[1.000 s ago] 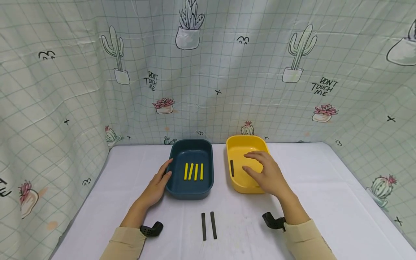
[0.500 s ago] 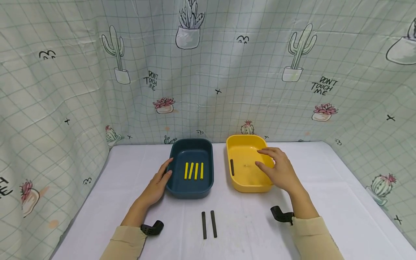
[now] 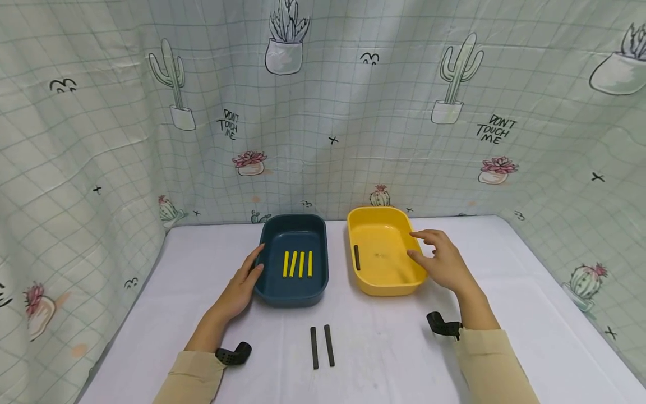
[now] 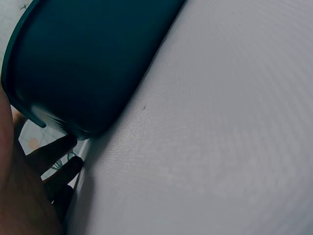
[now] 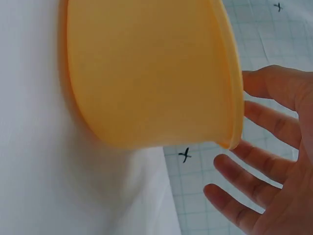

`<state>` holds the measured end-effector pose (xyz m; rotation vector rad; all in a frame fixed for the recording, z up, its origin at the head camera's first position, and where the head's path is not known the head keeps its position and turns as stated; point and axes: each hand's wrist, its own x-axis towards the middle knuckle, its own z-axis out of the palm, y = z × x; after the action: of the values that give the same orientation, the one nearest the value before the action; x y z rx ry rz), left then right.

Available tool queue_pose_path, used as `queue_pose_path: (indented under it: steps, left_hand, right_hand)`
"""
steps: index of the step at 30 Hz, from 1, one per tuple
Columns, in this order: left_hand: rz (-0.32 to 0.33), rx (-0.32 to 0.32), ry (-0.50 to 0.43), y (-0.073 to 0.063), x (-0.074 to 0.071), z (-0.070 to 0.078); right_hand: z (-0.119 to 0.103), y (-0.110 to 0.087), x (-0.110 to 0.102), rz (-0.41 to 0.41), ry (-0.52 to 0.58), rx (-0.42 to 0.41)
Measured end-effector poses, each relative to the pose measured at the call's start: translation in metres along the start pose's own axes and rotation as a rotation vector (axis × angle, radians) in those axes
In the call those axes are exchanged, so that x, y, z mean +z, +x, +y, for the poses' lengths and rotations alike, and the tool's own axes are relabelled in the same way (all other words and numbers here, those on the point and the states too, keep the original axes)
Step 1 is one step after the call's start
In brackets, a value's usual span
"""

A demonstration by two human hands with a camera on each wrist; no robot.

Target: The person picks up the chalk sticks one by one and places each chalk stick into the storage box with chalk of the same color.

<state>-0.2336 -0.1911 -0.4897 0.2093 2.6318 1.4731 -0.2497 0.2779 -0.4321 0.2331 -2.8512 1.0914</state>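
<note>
In the head view my left hand (image 3: 236, 292) rests against the left side of a dark blue bin (image 3: 291, 296), thumb and index finger at its rim. Several yellow sticks (image 3: 301, 264) lie side by side in that bin. My right hand (image 3: 444, 264) is at the right rim of a yellow bin (image 3: 386, 280), its fingers spread and holding nothing. The right wrist view shows those fingertips (image 5: 227, 164) beside the yellow wall. One black stick (image 3: 356, 257) lies along the yellow bin's left side. Two more dark sticks, a left one (image 3: 314, 348) and a right one (image 3: 329, 345), lie on the table.
The table wears a white cloth (image 3: 373, 359). Behind it and at both sides hangs a grid-patterned curtain (image 3: 313, 112) with cactus drawings. Black wrist cameras are strapped on the left wrist (image 3: 234, 354) and the right wrist (image 3: 443, 325).
My right hand has moved right, from over the yellow bin's inside to its right rim. My left hand stays at the blue bin. The head view has shifted slightly.
</note>
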Motion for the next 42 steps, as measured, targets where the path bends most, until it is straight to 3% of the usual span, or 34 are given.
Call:
queue_pose_path:
  steps: [12,17,22,30,36,42]
  left_hand:
    - [0.003,0.053,-0.042,0.001,0.0,-0.001]
    - [0.03,0.088,-0.034,-0.001,-0.003,0.005]
    - [0.057,0.11,0.067,-0.004,-0.008,0.017]
    - [0.064,0.213,0.255,-0.01,-0.015,0.034]
    - [0.064,0.252,0.399,-0.02,-0.019,0.057]
    - [0.033,0.279,0.476,-0.032,-0.013,0.082]
  right_hand:
    - [0.021,0.003,0.004,-0.105,0.132,0.105]
    - [0.027,0.005,0.005,-0.132,0.163,0.126]
    - [0.027,0.005,0.005,-0.141,0.192,0.125]
    - [0.03,0.003,0.006,-0.149,0.241,0.137]
    - [0.034,0.003,0.009,-0.154,0.242,0.124]
    - [0.04,0.004,0.011,-0.143,0.256,0.118]
